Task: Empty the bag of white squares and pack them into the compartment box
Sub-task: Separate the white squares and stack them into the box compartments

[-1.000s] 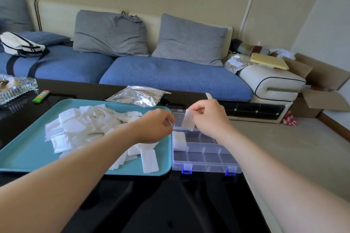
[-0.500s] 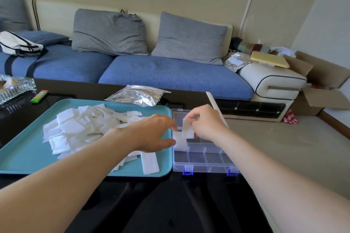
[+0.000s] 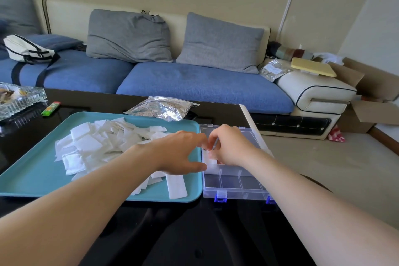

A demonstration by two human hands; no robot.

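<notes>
1. The bag (image 3: 162, 108) lies slack behind the tray (image 3: 32, 179); we judge it emptied.
2. Most white squares (image 3: 103, 144) sit heaped on the tray, unpacked.
3. In the box (image 3: 233, 181) we see squares in one left compartment only.
4. The right hand (image 3: 231, 147) apparently pinches one of them there. The left hand (image 3: 183, 153), fingers relaxed, touches beside it.

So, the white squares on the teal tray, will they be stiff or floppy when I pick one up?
Probably light and thin: the white squares lie in a loose, overlapping heap on the tray. Likely slightly flexible, not limp: the single pieces lie flat. They may slide over each other, so pinch one edge.
</notes>
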